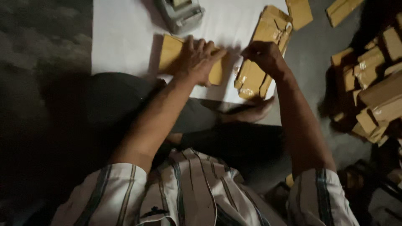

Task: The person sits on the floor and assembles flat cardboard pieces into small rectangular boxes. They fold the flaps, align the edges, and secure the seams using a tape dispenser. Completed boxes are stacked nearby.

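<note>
Hands at work on flat brown packets over a white sheet on the floor.

The left hand [197,58] lay spread, fingers released and flat, pressing down on a brown packet [173,52] on the white sheet [121,37]. The right hand [263,56] was clenched, fingers curled at the edge of a stack of brown packets [255,77] just beside it. A grey device [181,14] sat at the sheet's far edge. A heap of taped brown packets [372,79] lay well apart at the right.
</note>
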